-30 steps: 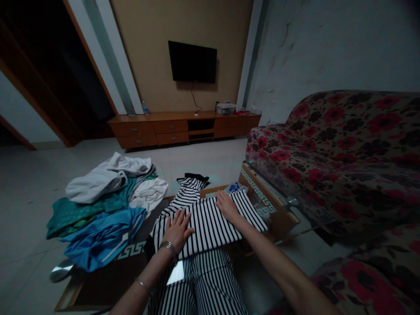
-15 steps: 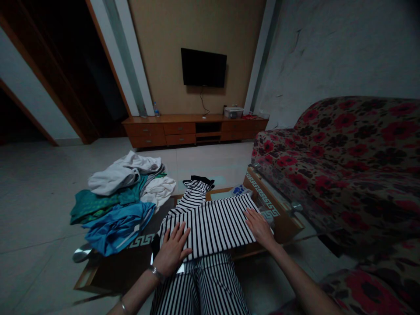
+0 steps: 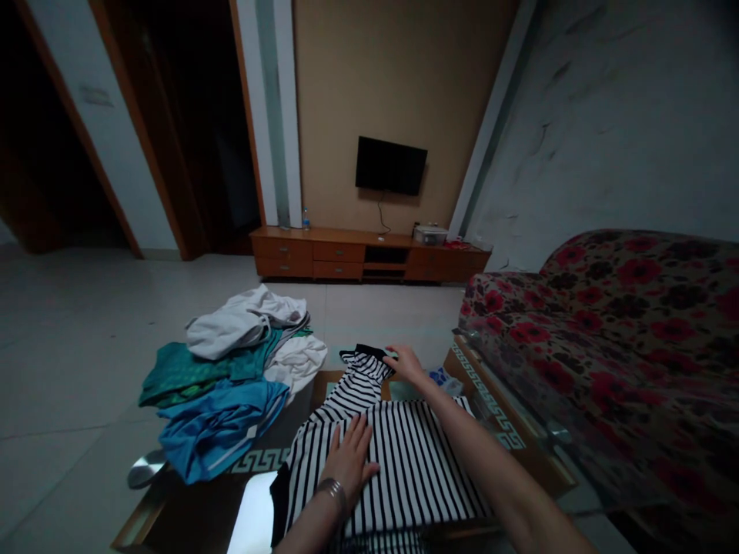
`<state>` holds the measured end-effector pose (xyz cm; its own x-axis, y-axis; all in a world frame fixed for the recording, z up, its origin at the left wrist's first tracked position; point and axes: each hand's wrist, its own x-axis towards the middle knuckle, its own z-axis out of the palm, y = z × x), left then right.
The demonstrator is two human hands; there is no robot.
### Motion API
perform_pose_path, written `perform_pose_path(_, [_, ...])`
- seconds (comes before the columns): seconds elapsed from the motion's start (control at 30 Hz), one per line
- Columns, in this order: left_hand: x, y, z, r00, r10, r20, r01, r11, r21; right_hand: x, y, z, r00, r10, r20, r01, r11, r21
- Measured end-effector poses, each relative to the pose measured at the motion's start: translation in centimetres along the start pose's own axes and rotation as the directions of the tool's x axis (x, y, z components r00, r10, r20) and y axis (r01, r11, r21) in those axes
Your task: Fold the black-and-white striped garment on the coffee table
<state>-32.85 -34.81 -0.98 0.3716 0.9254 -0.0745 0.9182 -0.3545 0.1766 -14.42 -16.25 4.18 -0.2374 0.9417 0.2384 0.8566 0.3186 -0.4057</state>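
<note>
A black-and-white striped shirt (image 3: 416, 446) lies spread on the glass-topped coffee table, its near edge by my striped trousers. One sleeve (image 3: 359, 388) stretches away from me and ends in a black cuff. My left hand (image 3: 349, 458) rests flat on the shirt's body with fingers apart. Reaching across the shirt, my right hand (image 3: 407, 365) has its thumb and fingertips at the right side of the cuff, closed on its edge. Left of the shirt is a heap of clothes: a blue garment (image 3: 222, 423), a green one (image 3: 196, 373) and white ones (image 3: 242, 323).
The coffee table's patterned border (image 3: 485, 396) runs along the right, beside a flowered sofa (image 3: 606, 323). A blue-and-white plastic bag (image 3: 444, 381) shows near the table's far right. Beyond the tiled floor stand a low wooden cabinet (image 3: 338, 250) and a wall television (image 3: 391, 165).
My right hand has left the shirt's right edge and moved forward to the sleeve's cuff. My left hand stays flat on the fabric, and the view has tilted up.
</note>
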Motion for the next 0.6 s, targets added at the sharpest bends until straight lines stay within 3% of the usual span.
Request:
perform_pose_path(0.1, [0.5,-0.6,0.6,0.999,-0.01,0.042,0.011,1.0,-0.018,4.8,-2.0,2.7,0.997,-0.003,0.076,0.003,1.0,0.0])
perform_pose_path(0.27, [0.5,-1.6,1.7,1.0,-0.001,0.029,0.003,0.997,-0.073,9.0,-3.1,4.6,0.961,0.032,0.276,-0.03,0.999,-0.012])
perform_pose_path(0.47, [0.9,-2.1,2.5,1.0,0.006,0.019,-0.004,0.99,-0.138,11.3,-2.7,5.1,0.936,-0.096,0.339,0.063,0.992,0.109])
perform_pose_path(0.6, [1.0,-2.2,2.7,1.0,0.01,0.012,-0.009,0.99,-0.141,11.0,-2.2,7.3,0.941,-0.026,0.337,0.006,0.998,0.059])
